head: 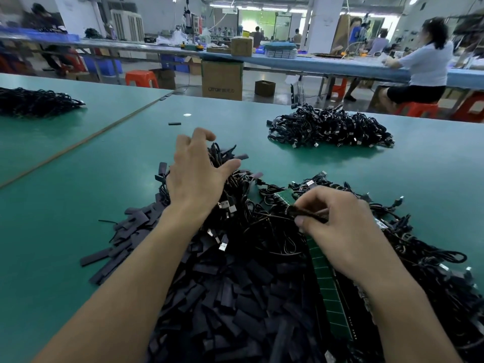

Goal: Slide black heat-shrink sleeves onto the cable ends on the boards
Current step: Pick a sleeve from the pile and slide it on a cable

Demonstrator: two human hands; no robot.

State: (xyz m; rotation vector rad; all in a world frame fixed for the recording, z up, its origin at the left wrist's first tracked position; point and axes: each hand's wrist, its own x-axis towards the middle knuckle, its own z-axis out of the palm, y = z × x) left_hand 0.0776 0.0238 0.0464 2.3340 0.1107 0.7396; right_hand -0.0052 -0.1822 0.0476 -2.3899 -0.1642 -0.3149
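Presently, right hand [348,231] pinches a black sleeve [311,213] by the green board [326,279] at centre right, left hand [199,179] spread wide over tangled cables [264,227]; risk: sleeve snagging stray wires.

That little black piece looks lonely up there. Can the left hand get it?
Probably yes. The left hand is over the cables, and only bare table lies between it and the little black piece.

Behind stand a cardboard box [222,80], an orange stool [141,78], perhaps blue crates [104,67].
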